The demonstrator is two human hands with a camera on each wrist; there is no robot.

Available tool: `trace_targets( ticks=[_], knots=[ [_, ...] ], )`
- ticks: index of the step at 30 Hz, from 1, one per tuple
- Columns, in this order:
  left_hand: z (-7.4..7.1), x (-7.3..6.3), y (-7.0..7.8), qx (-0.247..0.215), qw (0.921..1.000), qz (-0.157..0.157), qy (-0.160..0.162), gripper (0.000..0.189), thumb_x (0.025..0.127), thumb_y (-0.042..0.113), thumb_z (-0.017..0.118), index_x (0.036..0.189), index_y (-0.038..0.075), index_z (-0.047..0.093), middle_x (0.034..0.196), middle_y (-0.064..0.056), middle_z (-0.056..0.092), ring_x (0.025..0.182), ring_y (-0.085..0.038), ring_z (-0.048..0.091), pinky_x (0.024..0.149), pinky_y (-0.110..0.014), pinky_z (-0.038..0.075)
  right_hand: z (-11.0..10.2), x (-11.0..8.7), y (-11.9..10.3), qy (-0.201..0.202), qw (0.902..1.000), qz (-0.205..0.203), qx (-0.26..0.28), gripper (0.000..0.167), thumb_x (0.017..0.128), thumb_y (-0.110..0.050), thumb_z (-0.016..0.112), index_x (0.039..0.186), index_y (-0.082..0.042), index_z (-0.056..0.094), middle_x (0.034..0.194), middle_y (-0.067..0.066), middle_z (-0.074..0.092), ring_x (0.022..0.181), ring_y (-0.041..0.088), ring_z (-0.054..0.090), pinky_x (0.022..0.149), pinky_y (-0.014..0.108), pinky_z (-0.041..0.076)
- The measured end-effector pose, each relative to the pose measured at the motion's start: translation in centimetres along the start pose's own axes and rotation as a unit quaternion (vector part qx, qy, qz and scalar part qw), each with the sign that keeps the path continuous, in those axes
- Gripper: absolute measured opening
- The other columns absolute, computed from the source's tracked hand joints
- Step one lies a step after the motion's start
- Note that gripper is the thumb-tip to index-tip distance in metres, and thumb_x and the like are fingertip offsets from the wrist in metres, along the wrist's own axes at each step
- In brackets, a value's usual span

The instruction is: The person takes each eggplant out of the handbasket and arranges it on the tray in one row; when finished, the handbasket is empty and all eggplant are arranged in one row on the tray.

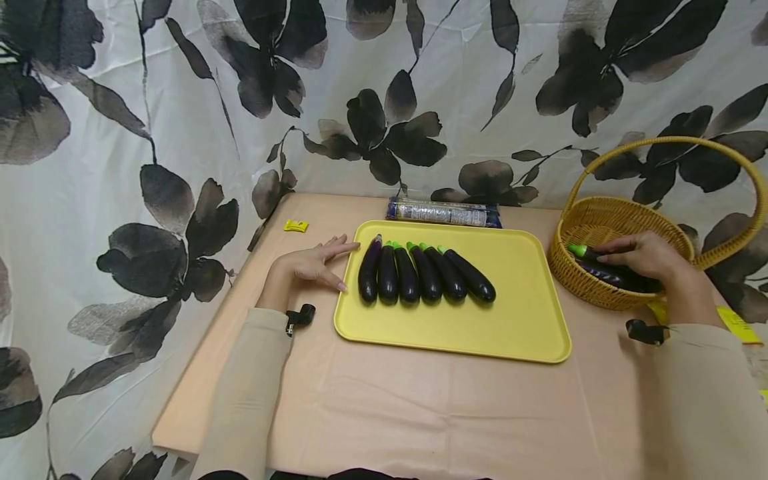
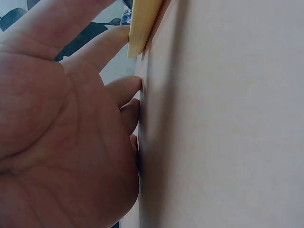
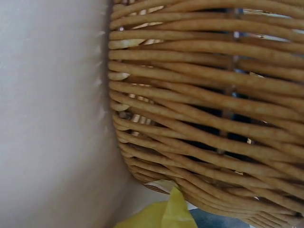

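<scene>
Several dark purple eggplants [image 1: 429, 280] lie side by side on a yellow tray [image 1: 432, 333], green stem ends mostly toward the back. Beside the tray's left edge is my left hand [image 1: 315, 262], fingers spread and fingertips at the rim. The left wrist view shows its palm [image 2: 66, 123] next to the tray's edge [image 2: 144, 23]. My right hand [image 1: 651, 255] reaches into a wicker basket [image 1: 576, 283] and grips an eggplant [image 1: 579, 251] with a green stem. Another eggplant [image 1: 618, 275] lies below it. In the right wrist view, basket weave [image 3: 213, 95] fills most of the frame, hiding that hand.
Behind the tray lies a blue printed packaged roll [image 1: 444, 213]. A small yellow packet [image 1: 296, 226] sits at the back left of the table [image 1: 384, 400]. The basket's tall handle [image 1: 666, 141] arches over its opening. Yellow packaging [image 1: 739, 325] lies right of the basket. A floral curtain [image 1: 198, 360] hangs behind.
</scene>
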State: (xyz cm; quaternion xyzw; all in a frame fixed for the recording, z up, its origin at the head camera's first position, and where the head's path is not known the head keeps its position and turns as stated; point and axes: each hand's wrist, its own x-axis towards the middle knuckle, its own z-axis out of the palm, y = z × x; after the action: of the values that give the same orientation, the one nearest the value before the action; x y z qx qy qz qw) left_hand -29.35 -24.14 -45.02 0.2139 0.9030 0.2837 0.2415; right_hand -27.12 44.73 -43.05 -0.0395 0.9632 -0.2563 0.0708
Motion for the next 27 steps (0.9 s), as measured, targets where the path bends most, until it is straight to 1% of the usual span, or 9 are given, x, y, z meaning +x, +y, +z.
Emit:
trace_targets(
  ticks=[2,5,9,13,17,21,24,27],
  knots=[
    [0.00,0.04,-0.05,0.004,1.0000,0.003,0.000,0.111,0.073,0.050,0.093,0.165,0.034,0.031,0.177,-0.007,-0.005,0.162,-0.033,-0.014,0.128,-0.063,-0.008,0.16,0.11,0.12,0.004,1.0000,0.004,0.007,0.042,0.100,-0.029,0.071,0.134,-0.004,0.068,0.141,0.034,0.057,0.122,0.044,0.052,0.084,0.039,0.042],
    [0.00,0.09,-0.09,0.004,1.0000,0.003,-0.001,0.112,0.074,0.049,0.093,0.165,0.035,0.030,0.177,-0.006,-0.006,0.162,-0.032,-0.015,0.128,-0.062,-0.009,0.34,0.22,0.28,0.008,0.9998,0.011,0.014,0.045,0.100,-0.031,0.072,0.136,-0.005,0.067,0.142,0.034,0.056,0.121,0.043,0.052,0.082,0.038,0.041],
    [0.02,0.13,-0.10,0.005,1.0000,0.000,-0.001,0.113,0.073,0.051,0.093,0.165,0.035,0.029,0.177,-0.005,-0.006,0.162,-0.030,-0.015,0.128,-0.062,-0.009,0.36,0.24,0.43,0.006,0.9996,0.023,0.017,0.049,0.101,-0.037,0.069,0.139,-0.006,0.064,0.144,0.035,0.054,0.119,0.043,0.051,0.082,0.040,0.041],
    [0.04,0.15,-0.10,0.005,1.0000,-0.002,-0.001,0.113,0.072,0.052,0.093,0.165,0.037,0.029,0.177,-0.003,-0.006,0.162,-0.028,-0.015,0.129,-0.061,-0.008,0.41,0.31,0.53,0.007,0.9992,0.034,0.021,0.051,0.101,-0.039,0.068,0.141,-0.007,0.061,0.145,0.036,0.052,0.117,0.042,0.050,0.081,0.040,0.040],
    [0.05,0.17,-0.13,0.005,1.0000,0.000,-0.001,0.113,0.072,0.052,0.093,0.164,0.037,0.029,0.177,-0.003,-0.006,0.162,-0.027,-0.015,0.129,-0.060,-0.008,0.46,0.51,0.62,0.000,0.9986,0.042,0.031,0.054,0.099,-0.038,0.071,0.142,-0.007,0.060,0.147,0.037,0.049,0.123,0.047,0.048,0.085,0.047,0.043],
    [0.09,0.25,-0.20,0.007,1.0000,0.002,-0.001,0.112,0.073,0.052,0.092,0.164,0.038,0.029,0.177,-0.003,-0.006,0.162,-0.026,-0.015,0.129,-0.059,-0.008,0.41,0.62,0.56,-0.005,0.9987,0.041,0.030,0.055,0.099,-0.036,0.072,0.143,-0.006,0.059,0.148,0.038,0.047,0.127,0.051,0.046,0.092,0.059,0.041],
    [0.12,0.25,-0.16,0.008,1.0000,0.002,-0.002,0.112,0.073,0.052,0.092,0.165,0.037,0.029,0.177,-0.004,-0.006,0.162,-0.027,-0.015,0.129,-0.059,-0.008,0.50,0.72,0.59,-0.001,0.9991,0.036,0.024,0.054,0.099,-0.035,0.071,0.143,-0.006,0.059,0.148,0.038,0.048,0.128,0.051,0.047,0.093,0.060,0.041],
    [0.15,0.28,-0.11,0.009,1.0000,0.001,-0.001,0.112,0.073,0.052,0.092,0.165,0.037,0.029,0.177,-0.004,-0.006,0.162,-0.027,-0.015,0.129,-0.059,-0.008,0.64,0.76,0.59,0.004,0.9992,0.032,0.023,0.054,0.100,-0.037,0.070,0.143,-0.006,0.059,0.147,0.038,0.049,0.127,0.051,0.048,0.092,0.058,0.041]
  ],
)
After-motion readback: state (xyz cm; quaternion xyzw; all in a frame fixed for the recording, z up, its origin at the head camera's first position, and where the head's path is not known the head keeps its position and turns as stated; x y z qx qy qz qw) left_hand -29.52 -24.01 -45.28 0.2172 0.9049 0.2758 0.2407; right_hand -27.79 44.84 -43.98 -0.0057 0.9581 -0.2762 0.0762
